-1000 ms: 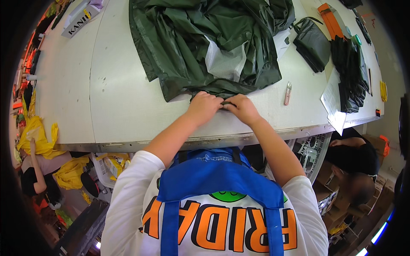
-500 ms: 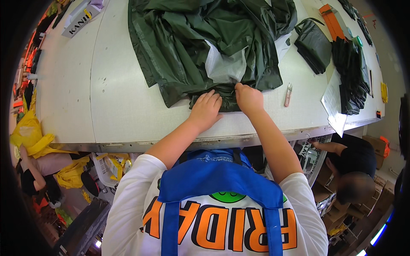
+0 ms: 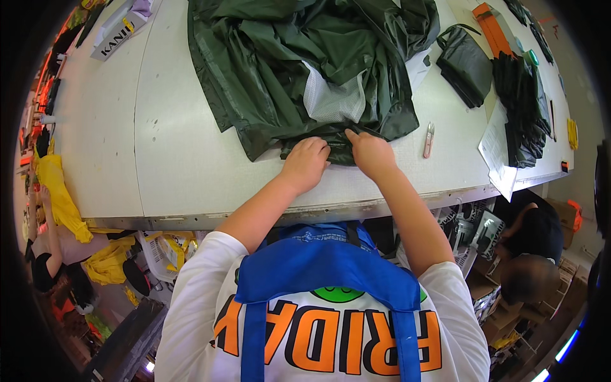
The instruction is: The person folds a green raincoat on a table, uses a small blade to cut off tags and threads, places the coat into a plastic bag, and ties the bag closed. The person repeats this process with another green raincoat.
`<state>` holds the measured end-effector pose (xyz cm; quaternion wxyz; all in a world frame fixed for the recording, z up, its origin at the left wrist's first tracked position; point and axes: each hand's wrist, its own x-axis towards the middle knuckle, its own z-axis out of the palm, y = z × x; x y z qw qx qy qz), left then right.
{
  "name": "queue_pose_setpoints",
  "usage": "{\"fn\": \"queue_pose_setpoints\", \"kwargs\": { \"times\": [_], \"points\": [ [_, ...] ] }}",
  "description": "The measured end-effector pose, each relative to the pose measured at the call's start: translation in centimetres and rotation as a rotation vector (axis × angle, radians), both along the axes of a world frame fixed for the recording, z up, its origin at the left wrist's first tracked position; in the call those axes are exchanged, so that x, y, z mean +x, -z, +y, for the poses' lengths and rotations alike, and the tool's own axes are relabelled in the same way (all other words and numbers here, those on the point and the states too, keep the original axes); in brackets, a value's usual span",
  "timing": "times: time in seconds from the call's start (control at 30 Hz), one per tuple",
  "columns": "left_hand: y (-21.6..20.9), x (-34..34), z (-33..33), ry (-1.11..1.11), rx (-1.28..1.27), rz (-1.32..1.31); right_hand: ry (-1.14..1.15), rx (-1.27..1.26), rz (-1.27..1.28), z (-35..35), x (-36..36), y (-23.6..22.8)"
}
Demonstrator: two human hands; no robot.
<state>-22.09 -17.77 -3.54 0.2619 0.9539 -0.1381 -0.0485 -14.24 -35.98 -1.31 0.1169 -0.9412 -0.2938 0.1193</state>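
Observation:
A dark green waterproof garment [image 3: 267,95], rumpled and shiny, lies spread on the white table in front of me. Near its middle, a patch of white mesh lining [image 3: 334,97] shows between the folds. My left hand [image 3: 307,164] is closed on the garment's near hem, its fingers curled over the fabric. Just right of it, my right hand [image 3: 371,155] grips the same edge below the mesh, index finger along the cloth and thumb hidden. A small strip of hem lies between my hands.
Thread snips [image 3: 429,140] lie right of the garment. Farther right are a folded dark green pouch [image 3: 466,67], an orange box [image 3: 493,28], dark bundled fabric [image 3: 522,105] and a paper sheet [image 3: 498,149]. A white box [image 3: 121,32] stands far left. Other people work at both sides.
My right hand has shifted slightly down and its index finger is straighter. My left hand has moved a little down on the hem. At far left, a person's yellow garment has been raised.

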Motion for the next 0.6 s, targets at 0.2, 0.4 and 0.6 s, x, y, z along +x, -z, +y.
{"fn": "queue_pose_setpoints", "kwargs": {
  "times": [0.2,0.4,0.6],
  "points": [
    [-0.9,0.8,0.6,0.032,0.022,-0.035,0.068,0.190,-0.099,0.3,-0.8,1.0],
    [-1.6,3.6,1.8,0.032,0.045,0.129,-0.042,0.450,-0.180,-0.6,-1.2,0.1],
    [-0.8,4.7,1.7,-0.065,0.038,-0.115,0.028,0.276,-0.333,-0.1,-0.2,1.9]
  ]
}}
